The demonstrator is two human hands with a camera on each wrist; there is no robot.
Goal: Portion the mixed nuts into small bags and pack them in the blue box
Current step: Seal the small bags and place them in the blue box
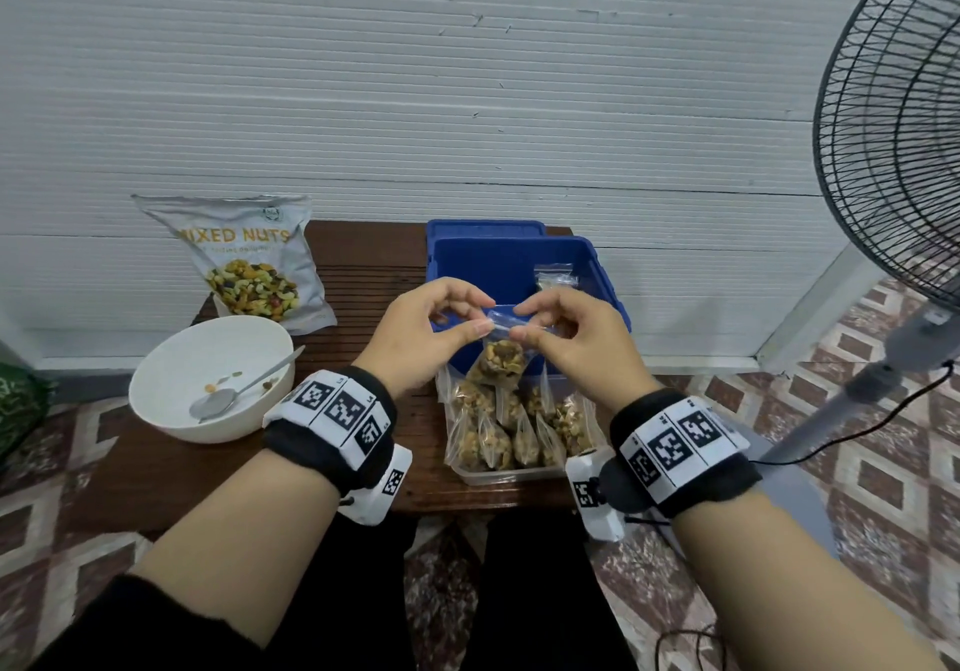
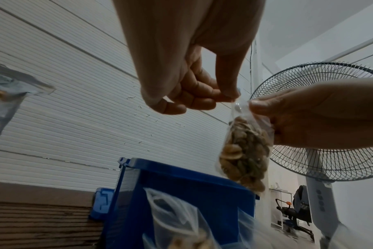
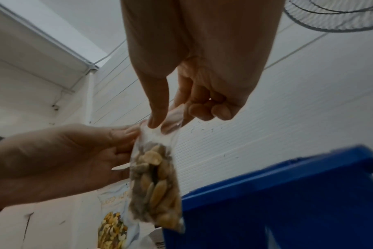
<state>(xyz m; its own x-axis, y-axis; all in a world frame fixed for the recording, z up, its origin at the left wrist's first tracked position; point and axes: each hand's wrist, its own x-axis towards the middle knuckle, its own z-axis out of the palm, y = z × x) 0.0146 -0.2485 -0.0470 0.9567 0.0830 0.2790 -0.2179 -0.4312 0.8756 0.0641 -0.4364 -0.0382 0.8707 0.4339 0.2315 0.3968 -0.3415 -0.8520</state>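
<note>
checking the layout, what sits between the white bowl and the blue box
In the head view, the left hand hangs between the white bowl and blue box, over bare wooden table.

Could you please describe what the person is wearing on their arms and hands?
Both hands are bare. Each wrist carries a black padded band wrapped with a white strip of square black-and-white markers, plus a white camera block underneath. A dark sleeve covers the left upper forearm.
</note>
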